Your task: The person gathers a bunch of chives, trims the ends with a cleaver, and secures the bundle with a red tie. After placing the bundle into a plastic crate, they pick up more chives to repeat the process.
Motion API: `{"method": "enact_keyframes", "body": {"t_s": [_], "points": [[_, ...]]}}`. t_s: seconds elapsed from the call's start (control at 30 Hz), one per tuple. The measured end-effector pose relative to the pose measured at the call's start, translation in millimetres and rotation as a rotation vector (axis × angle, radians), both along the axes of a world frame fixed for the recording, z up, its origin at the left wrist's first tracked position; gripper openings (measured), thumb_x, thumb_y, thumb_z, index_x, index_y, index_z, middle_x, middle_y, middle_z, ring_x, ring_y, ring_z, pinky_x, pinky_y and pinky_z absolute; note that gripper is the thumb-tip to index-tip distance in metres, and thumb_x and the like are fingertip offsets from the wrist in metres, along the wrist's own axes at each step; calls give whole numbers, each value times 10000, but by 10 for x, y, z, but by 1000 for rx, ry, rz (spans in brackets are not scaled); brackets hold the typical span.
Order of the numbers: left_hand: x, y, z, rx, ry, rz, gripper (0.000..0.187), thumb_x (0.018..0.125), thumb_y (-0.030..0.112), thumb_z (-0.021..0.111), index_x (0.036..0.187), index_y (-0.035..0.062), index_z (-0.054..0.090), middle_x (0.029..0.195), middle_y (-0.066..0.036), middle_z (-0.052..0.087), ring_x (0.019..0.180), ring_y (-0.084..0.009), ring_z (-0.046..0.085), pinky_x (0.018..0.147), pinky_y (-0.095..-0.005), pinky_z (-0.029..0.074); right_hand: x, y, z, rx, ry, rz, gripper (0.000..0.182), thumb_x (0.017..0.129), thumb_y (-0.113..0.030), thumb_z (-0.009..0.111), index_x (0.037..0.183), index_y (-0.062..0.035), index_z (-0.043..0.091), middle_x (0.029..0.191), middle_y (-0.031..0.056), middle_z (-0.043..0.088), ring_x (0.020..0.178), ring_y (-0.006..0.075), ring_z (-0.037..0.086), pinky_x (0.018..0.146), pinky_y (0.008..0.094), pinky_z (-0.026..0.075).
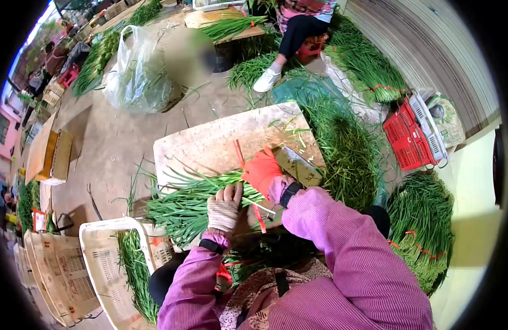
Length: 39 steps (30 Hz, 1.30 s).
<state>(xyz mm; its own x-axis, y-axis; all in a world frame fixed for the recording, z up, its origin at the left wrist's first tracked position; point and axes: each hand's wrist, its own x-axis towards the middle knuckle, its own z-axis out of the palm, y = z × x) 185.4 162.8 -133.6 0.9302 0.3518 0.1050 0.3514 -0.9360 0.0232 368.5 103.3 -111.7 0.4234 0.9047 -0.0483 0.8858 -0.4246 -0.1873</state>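
Note:
A bunch of long green stalks (180, 212) lies across the near left part of a worn wooden board (204, 146). My left hand (225, 209), in a pale striped glove with bare fingertips, rests on the bunch with its fingers bent over the stalks. Just right of it, my right hand (261, 173), in an orange glove, is closed around the stalk ends. A red strip (259, 219) passes under the stalks near this hand, its other end showing beyond the bunch. Beside my right hand lies a broad metal blade (298, 166) on the board.
Loose greens (347, 159) are heaped right of the board. A red crate (408, 137) and tied bundles (421, 231) stand farther right. A white crate (108, 258) holds greens at lower left. Beyond are a plastic bag (136, 77) and a seated person (301, 33).

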Motion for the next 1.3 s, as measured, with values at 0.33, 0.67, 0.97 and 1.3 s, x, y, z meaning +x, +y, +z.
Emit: {"method": "enact_keyframes", "body": {"t_s": [0.33, 0.67, 0.97, 1.3], "points": [[39, 66, 13, -44, -57, -54, 852, 655, 389, 783, 1390, 142, 430, 1376, -79, 487, 1223, -282, 478, 1028, -496, 352, 385, -22, -322, 494, 157, -214, 103, 803, -156, 599, 812, -56, 617, 864, 139, 657, 1004, 381, 587, 1037, 453, 404], [87, 45, 153, -28, 37, -37, 849, 639, 386, 801, 1364, 131, 440, 1295, -56, 531, 1258, -282, 437, 1064, -525, 301, 1058, 2, -352, 713, 186, -673, 126, 845, -189, 555, 813, -108, 646, 782, 145, 627, 779, 346, 622, 683, 434, 489], [66, 27, 83, -21, -5, -18, 887, 608, 383, 813, 1374, 154, 429, 1337, -55, 497, 1251, -275, 439, 1059, -500, 317, 425, 199, -1, -63, 90, 189, 537, 846, -512, 583, 1159, -78, 626, 1088, 166, 673, 1251, 428, 482, 1053, 564, 345], [65, 27, 112, -51, 30, -12, 893, 611, 384, 817, 1383, 159, 428, 1414, -68, 436, 1273, -281, 420, 1046, -481, 334, 225, 375, -338, 188, 423, 34, 140, 859, -251, 597, 843, -151, 694, 855, 27, 706, 1093, 281, 598, 916, 472, 457]]}}
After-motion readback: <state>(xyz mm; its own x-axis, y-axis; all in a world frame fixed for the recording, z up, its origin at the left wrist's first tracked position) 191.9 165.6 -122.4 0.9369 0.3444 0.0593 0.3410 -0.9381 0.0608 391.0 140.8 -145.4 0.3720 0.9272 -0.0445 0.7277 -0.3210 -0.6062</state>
